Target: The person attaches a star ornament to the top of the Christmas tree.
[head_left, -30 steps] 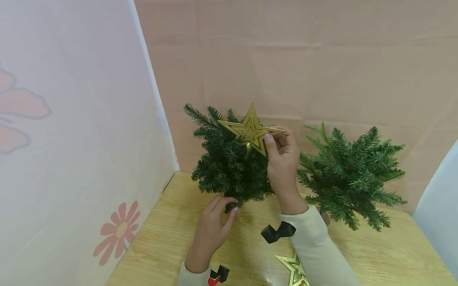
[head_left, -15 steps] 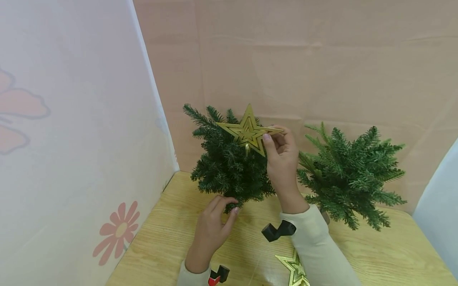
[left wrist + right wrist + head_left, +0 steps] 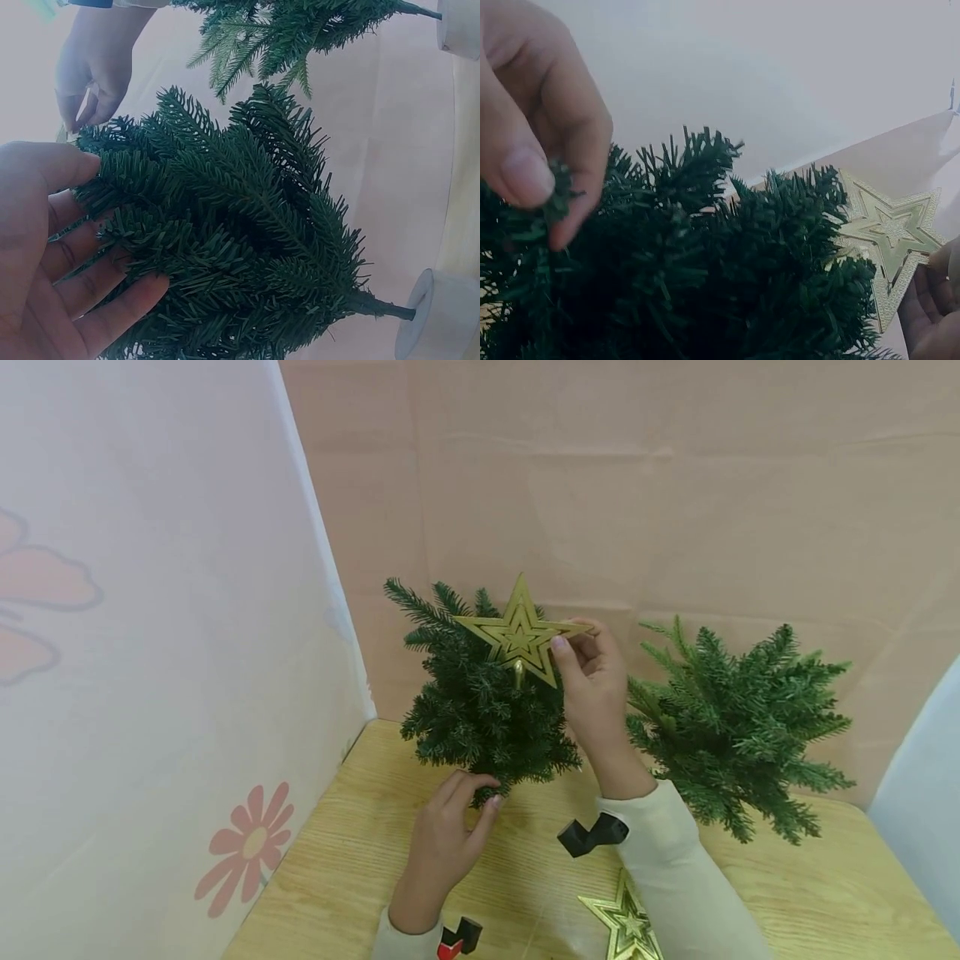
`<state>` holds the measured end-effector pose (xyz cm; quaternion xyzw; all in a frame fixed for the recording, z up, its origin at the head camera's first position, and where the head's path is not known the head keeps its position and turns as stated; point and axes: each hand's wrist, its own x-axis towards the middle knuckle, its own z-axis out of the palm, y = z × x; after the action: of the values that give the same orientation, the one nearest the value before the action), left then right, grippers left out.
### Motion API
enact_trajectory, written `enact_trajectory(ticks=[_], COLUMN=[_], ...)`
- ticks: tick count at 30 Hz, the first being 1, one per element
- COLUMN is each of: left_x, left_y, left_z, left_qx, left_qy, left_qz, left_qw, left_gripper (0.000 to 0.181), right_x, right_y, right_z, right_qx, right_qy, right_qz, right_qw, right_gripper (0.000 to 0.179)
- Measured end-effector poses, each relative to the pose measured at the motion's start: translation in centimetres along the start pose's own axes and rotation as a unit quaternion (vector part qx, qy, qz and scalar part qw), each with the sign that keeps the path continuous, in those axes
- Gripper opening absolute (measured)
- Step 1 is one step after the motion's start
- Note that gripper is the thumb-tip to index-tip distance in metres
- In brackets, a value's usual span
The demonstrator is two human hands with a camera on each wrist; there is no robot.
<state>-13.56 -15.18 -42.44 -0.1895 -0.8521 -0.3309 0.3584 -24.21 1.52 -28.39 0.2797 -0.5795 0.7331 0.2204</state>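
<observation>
In the head view my right hand (image 3: pixel 596 693) pinches one point of a gold star tree topper (image 3: pixel 521 635), thumb in front. The star is over the upper part of the left artificial fir tree (image 3: pixel 480 718), a short socket hanging beneath it. At the tree's near side, my left hand (image 3: pixel 446 835) pinches a branch tip (image 3: pixel 487 793) between thumb and fingers. The right wrist view shows this grip close up, with the star (image 3: pixel 892 229) at the far right. Seen from the left wrist, the left hand (image 3: pixel 67 255) has its other fingers spread along the tree's needles.
A second fir tree (image 3: pixel 742 727) stands to the right. Another gold star (image 3: pixel 626 922) lies on the wooden table (image 3: pixel 322 852) beside the right sleeve. The left tree has a pale round base (image 3: pixel 420 315). A white panel (image 3: pixel 187 610) stands at the left, a tan backdrop (image 3: pixel 600 485) behind.
My right forearm has shifted right and uncovered more of the star on the table. The held star moved slightly left, its face turning a little. The left hand keeps its place.
</observation>
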Motion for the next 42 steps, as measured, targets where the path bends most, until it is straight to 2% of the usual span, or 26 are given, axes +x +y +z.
enact_trajectory(ticks=[6,15,33,42], left_x=[-0.02,0.03,0.02,0.01], left_y=[-0.06,0.17,-0.06,-0.04], left_z=[0.06,-0.11,0.1,-0.01], left_qx=[-0.006,-0.006,-0.009,-0.009], left_qy=[0.009,0.004,0.013,0.012], left_qz=[0.014,0.005,0.016,0.016], left_qw=[0.9999,1.0,0.9998,0.9998], left_gripper=[0.017,0.017,0.019,0.02], right_x=[0.2,0.48,0.56,0.41], right_y=[0.04,-0.15,-0.15,-0.1], right_z=[-0.22,-0.42,-0.37,-0.26], right_qx=[-0.013,-0.021,-0.025,-0.031], right_qy=[-0.007,-0.02,0.015,0.018], right_qz=[0.012,0.028,0.032,0.04], right_qw=[0.9998,0.9992,0.9991,0.9986], right_gripper=[0.027,0.025,0.022,0.024])
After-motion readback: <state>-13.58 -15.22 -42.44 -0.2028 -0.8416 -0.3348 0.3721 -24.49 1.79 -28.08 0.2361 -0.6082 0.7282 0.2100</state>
